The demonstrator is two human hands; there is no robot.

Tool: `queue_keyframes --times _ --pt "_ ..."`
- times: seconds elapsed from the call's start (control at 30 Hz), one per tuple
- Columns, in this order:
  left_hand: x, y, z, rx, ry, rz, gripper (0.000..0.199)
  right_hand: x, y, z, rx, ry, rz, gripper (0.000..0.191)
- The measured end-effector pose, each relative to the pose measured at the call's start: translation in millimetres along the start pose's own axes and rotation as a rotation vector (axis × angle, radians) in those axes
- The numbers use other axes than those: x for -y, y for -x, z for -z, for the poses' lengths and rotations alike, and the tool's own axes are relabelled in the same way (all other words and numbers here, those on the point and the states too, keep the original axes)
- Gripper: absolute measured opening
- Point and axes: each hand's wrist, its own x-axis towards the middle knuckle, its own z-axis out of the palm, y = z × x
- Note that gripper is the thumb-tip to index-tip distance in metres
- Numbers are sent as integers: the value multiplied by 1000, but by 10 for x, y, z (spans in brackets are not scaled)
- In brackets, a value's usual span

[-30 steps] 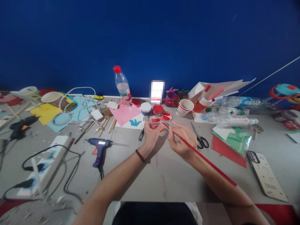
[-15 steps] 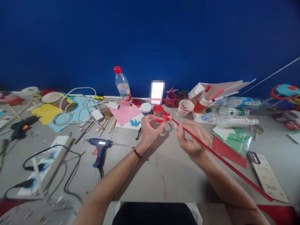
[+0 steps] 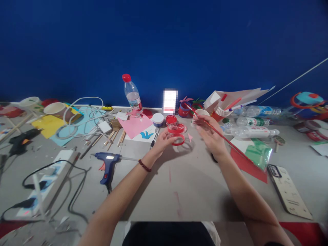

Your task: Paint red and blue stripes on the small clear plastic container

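Note:
My left hand (image 3: pixel 164 140) grips a clear plastic piece with red-painted rims (image 3: pixel 178 140), held low over the table. Pinched in my right hand (image 3: pixel 209 131) is a long red paintbrush (image 3: pixel 225 139), its tip up and to the left, near the white paper cup (image 3: pixel 200 115). Just behind the clear piece are an open pot of red paint (image 3: pixel 171 119) and a small red-smeared lid (image 3: pixel 185 127), partly hidden. A white-lidded jar (image 3: pixel 158 119) stands to their left. A small pink paper scrap (image 3: pixel 190 137) lies between my hands.
On the left lie a blue glue gun (image 3: pixel 107 165), a power strip (image 3: pixel 48 181) and tangled cables. A red-capped bottle (image 3: pixel 132 95) stands at the back. Plastic bottles (image 3: pixel 256 132), stacked cups with pens (image 3: pixel 219 112) and a phone (image 3: pixel 289 191) are on the right.
The brush has lifted off the red-smeared lid, and its tip now points up near the paper cup. My left hand has tilted the clear piece, showing its red rims.

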Motion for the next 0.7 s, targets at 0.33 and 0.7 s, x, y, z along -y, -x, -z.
queue_keyframes --times 0.33,0.7 --pt "-61 42 -9 141 163 85 55 41 46 -170 329 -362 -269 61" --pt "-52 36 29 69 105 57 57 92 77 -247 261 -326 -303 61"
